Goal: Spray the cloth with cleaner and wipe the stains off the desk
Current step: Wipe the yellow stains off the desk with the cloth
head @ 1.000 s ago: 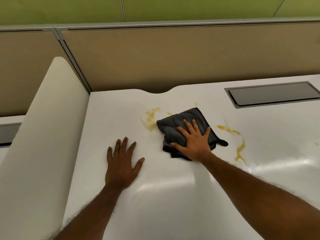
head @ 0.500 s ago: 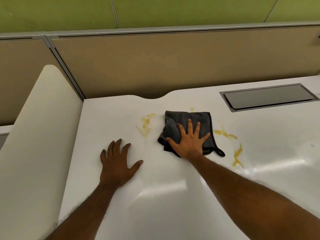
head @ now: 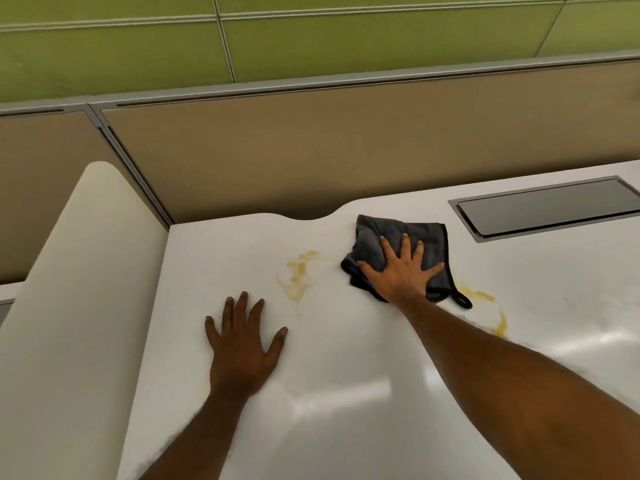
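Observation:
A dark grey cloth (head: 427,237) lies folded on the white desk (head: 346,393), near its far edge. My right hand (head: 401,271) presses flat on the cloth, fingers spread. A yellow stain (head: 298,275) marks the desk to the left of the cloth. Another yellow stain (head: 485,299) runs to the cloth's right, down toward my right forearm. My left hand (head: 242,344) rests flat on the bare desk, fingers apart, below the left stain. No spray bottle is in view.
A grey cable hatch (head: 550,209) is set into the desk at the back right. A white rounded side divider (head: 76,289) stands at the left. Tan partition panels (head: 311,140) close off the back edge.
My right hand has pushed the cloth away from me and to the right, off the middle stains toward the desk's far edge. The left hand has stayed flat on the desk.

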Demonstrator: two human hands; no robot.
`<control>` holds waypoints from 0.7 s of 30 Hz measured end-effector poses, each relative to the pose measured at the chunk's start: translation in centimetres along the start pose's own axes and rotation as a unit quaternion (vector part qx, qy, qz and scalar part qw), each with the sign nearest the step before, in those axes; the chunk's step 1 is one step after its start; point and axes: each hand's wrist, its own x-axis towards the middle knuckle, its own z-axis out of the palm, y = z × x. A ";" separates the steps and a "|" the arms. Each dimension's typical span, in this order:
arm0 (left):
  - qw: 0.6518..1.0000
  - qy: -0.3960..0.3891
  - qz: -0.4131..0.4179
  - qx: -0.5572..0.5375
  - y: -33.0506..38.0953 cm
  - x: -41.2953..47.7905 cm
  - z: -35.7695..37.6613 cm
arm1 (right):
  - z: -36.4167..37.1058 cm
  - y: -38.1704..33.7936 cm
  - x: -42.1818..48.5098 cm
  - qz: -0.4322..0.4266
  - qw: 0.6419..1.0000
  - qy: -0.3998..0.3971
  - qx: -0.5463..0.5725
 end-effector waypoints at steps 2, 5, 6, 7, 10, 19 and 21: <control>1.000 0.001 -0.001 -0.002 0.2 0.0 -0.3 | 0.4 -0.5 0.0 -0.093 0.996 0.002 -0.019; 1.000 -0.003 -0.002 -0.005 0.0 -0.1 -0.2 | 0.1 0.9 0.3 -0.193 0.981 0.030 -0.012; 1.000 -0.001 -0.002 -0.008 0.0 -0.1 -0.1 | -0.2 1.7 0.6 -0.189 0.981 0.047 0.003; 1.000 0.003 -0.001 -0.011 -0.1 -0.1 0.0 | -0.4 2.3 1.1 -0.168 0.983 0.064 0.017; 1.000 0.017 0.000 -0.009 0.0 -0.1 0.1 | -0.1 1.5 2.7 -0.071 0.996 0.059 0.010; 1.000 0.001 -0.002 -0.003 -0.1 -0.2 -0.4 | 1.9 -6.5 0.4 -0.324 0.946 0.001 0.010; 1.000 0.009 -0.002 -0.012 -0.2 -0.2 -0.3 | 1.3 -6.2 1.5 -0.273 0.960 0.031 0.045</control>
